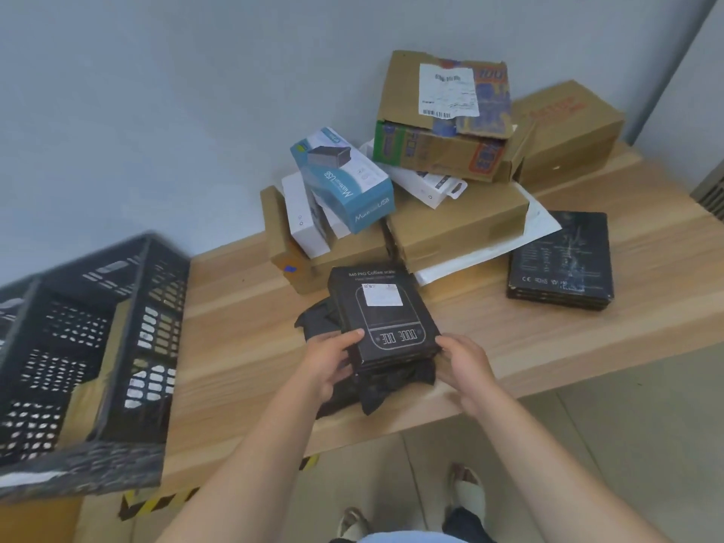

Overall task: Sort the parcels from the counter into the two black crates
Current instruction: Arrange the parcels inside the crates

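Head view
Coffee scale box [386,307]: black, over a black plastic bag [395,388] at the near edge of the wooden counter [250,327].
Left hand [329,360]: grasps the box's near-left corner.
Right hand [466,366]: grasps its near-right corner.
Black crate [129,307]: on the counter, left of both hands.

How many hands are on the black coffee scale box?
2: the left hand grips the black coffee scale box at its near left corner, the right hand at its near right corner.
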